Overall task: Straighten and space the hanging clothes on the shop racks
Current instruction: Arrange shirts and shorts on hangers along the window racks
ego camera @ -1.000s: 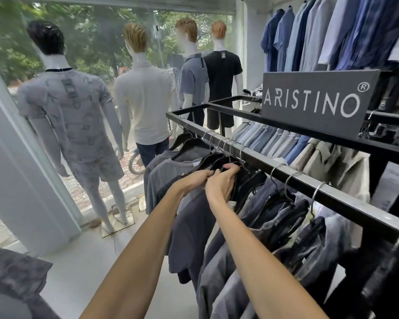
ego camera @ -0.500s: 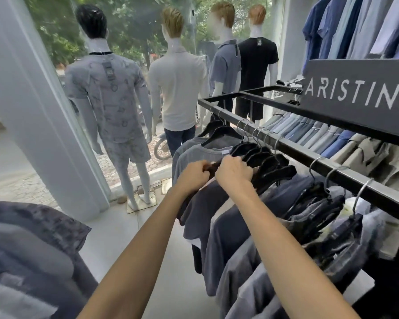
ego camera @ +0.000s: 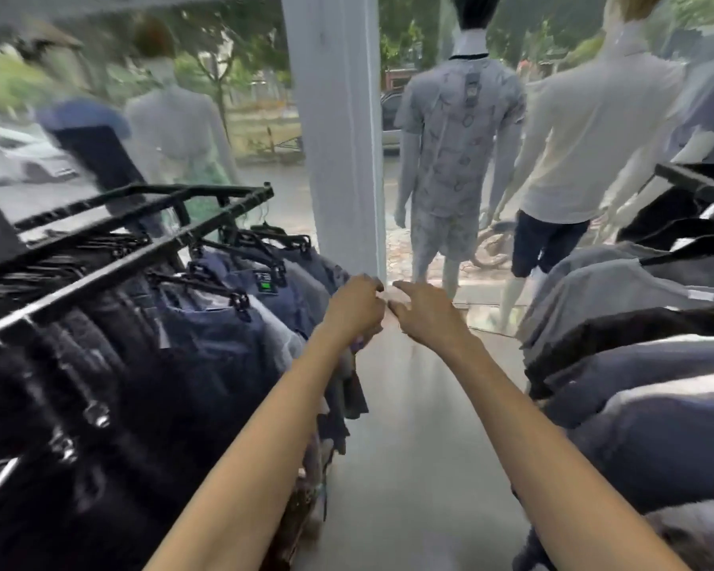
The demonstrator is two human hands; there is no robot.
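With the left hand curled beside the hanging trousers on the left rack (gripping anything? cannot tell) and the right hand, fingers apart, over the aisle, a hasty grab could jerk a clip hanger off that rack.

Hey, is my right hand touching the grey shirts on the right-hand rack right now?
Apart. The head view shows the right hand held out in mid-air, with bare floor plainly visible between it and the grey shirts.

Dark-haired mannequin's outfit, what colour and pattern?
Outfit: light grey, scattered darker motifs; head view.
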